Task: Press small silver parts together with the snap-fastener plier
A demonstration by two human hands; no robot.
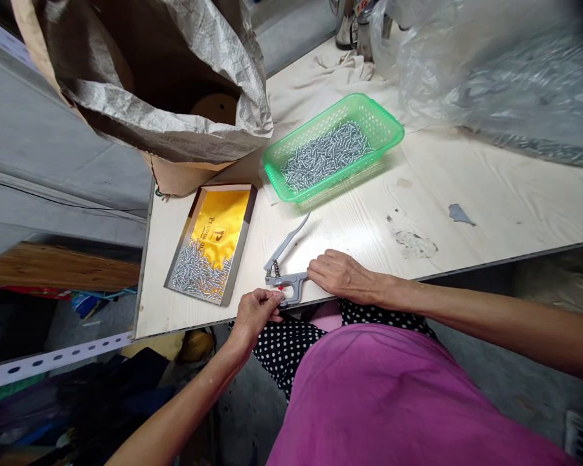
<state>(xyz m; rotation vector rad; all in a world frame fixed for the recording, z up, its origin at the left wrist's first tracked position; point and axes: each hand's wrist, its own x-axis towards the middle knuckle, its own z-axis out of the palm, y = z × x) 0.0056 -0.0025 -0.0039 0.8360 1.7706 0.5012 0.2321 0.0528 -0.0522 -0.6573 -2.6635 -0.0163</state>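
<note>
At the table's front edge lies a grey metal lever tool (298, 279) with a raised upper arm, small coil springs and a red spot near its jaw; its exact kind I cannot tell. My right hand (342, 275) is closed around the right end of its lower part. My left hand (260, 312) has thumb and fingers pinched together at the tool's near left side, and whatever is between them is hidden. Left of the tool is a shallow box (243, 249) with a yellow printed sheet and many small silvery metal pins. Behind stands a green plastic basket (393, 133) holding more such pins.
A large open paper sack (175, 171) stands at the back left. Clear plastic bags (505, 84) lie at the back right, near a cloth (320, 81) and a metal kettle (344, 26). A grey scrap (460, 213) lies on the pale table (515, 200).
</note>
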